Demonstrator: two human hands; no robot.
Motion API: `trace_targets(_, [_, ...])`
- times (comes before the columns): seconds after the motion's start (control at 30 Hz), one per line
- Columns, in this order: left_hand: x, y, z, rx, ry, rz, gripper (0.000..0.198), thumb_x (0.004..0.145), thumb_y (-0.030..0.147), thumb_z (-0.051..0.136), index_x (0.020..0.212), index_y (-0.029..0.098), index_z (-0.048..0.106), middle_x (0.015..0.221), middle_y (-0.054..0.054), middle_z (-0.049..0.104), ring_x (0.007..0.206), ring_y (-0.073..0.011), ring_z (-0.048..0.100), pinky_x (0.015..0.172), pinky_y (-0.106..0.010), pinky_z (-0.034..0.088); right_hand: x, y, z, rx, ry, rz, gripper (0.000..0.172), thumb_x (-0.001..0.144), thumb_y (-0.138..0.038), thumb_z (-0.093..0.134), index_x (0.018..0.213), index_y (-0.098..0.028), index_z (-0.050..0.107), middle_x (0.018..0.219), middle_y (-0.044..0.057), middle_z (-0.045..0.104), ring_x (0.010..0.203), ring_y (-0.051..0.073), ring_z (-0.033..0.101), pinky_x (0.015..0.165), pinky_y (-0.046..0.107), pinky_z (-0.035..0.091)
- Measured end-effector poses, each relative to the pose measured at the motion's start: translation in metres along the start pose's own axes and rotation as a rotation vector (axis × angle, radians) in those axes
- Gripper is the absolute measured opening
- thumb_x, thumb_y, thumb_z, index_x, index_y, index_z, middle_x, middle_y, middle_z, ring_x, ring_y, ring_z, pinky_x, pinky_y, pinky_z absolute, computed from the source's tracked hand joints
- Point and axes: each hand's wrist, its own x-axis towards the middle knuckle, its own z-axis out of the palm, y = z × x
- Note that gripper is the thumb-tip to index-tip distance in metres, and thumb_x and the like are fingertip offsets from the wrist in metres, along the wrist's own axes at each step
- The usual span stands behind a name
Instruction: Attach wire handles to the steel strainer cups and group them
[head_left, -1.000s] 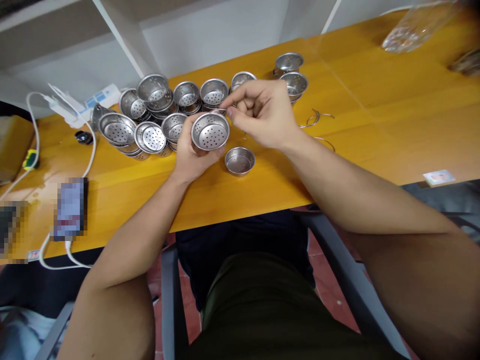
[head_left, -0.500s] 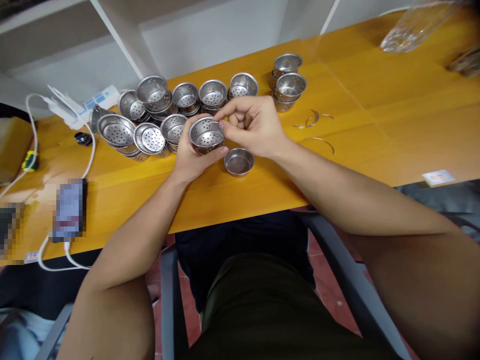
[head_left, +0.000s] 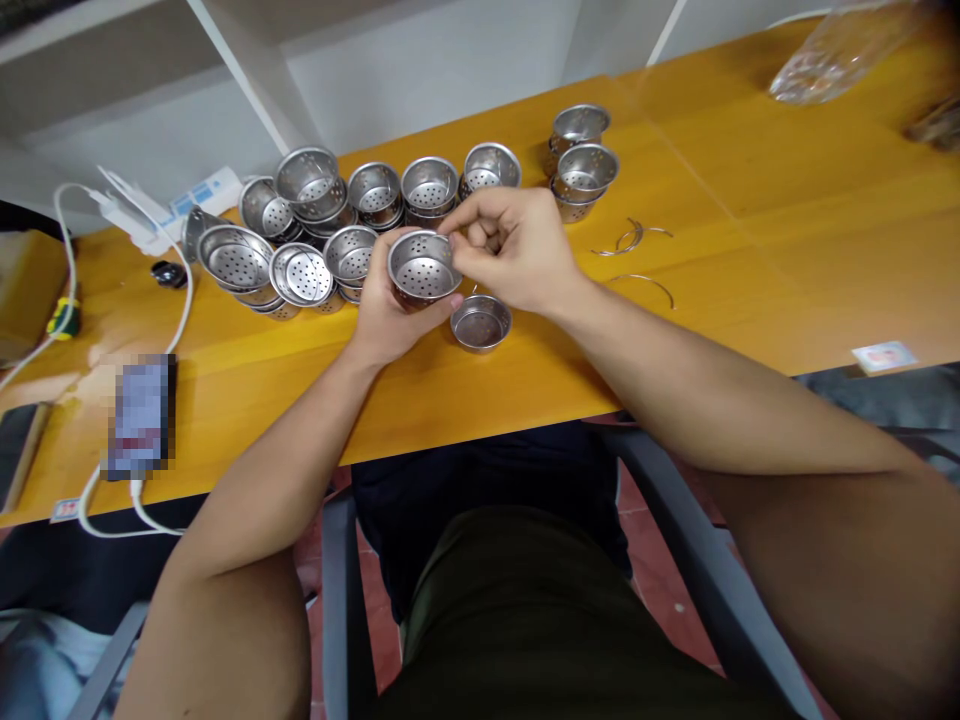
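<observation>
A perforated metal strainer cup [head_left: 424,265] is gripped in my left hand [head_left: 390,322], its fingers behind the wall and the thumb across the near side. It is tilted so that the holed bottom shows. My right hand [head_left: 523,250] pinches with thumb and forefinger at the cup's right rim; what is between the fingertips is too small to make out. A thin wire-like end peeks out below that hand. Just under it, a shallow metal cup [head_left: 481,324] stands on the table. Stacked strainer cups [head_left: 352,255] stand behind my left hand.
More stacked strainer cups [head_left: 585,172] stand at the back right. Curved thin wires [head_left: 634,237] lie right of my right hand. A clear plastic bag [head_left: 814,75] is far right. At left lie a phone [head_left: 141,415], white cables and a power strip [head_left: 206,195].
The strainer cup has turned slightly more towards me and moved a little to the right, with both hands still on it. A thin wire-like end now shows below my right hand.
</observation>
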Motion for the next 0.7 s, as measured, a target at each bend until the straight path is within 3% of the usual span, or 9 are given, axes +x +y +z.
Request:
trace_targets(0.33, [-0.003,0.009,-0.001,0.022,-0.043,-0.034,0.125,0.075,0.091,0.111,0.172,0.04,0.05,0.161,-0.01,0.069,0.153,-0.0386,0.077,0.136,-0.058,0.066,-0.002,-0.002,0.007,-0.043,0.046,0.016,0.019,0.102,-0.033,0.096,0.099,-0.03,0.078,0.067,-0.005,0.048,0.066,0.021,0.048,0.064,0.037,0.048])
trace_targets(0.5, [-0.001,0.019,-0.001,0.079,-0.036,-0.041,0.107,0.086,0.088,0.106,0.167,0.036,0.059,0.152,-0.008,0.074,0.153,-0.0389,0.077,0.139,-0.063,0.063,-0.005,-0.002,0.013,-0.066,0.027,-0.012,0.017,0.1,-0.027,0.094,0.096,-0.028,0.078,0.067,-0.004,0.05,0.068,0.022,0.052,0.065,0.036,0.048])
trace_targets(0.63, [0.001,0.025,0.001,0.081,-0.068,-0.035,0.114,0.078,0.089,0.11,0.166,0.034,0.061,0.153,-0.009,0.076,0.149,-0.0386,0.08,0.137,-0.061,0.065,-0.007,-0.002,0.017,-0.034,0.036,-0.02,0.014,0.097,-0.02,0.089,0.091,-0.026,0.078,0.068,-0.003,0.055,0.066,0.02,0.052,0.063,0.035,0.047])
trace_targets(0.7, [0.001,0.026,0.001,0.094,-0.058,-0.029,0.106,0.084,0.088,0.107,0.164,0.033,0.063,0.152,-0.008,0.077,0.147,-0.037,0.081,0.137,-0.06,0.065,-0.007,-0.002,0.017,-0.006,0.031,-0.006,0.012,0.096,-0.018,0.086,0.09,-0.025,0.079,0.067,-0.003,0.055,0.064,0.019,0.05,0.061,0.034,0.046])
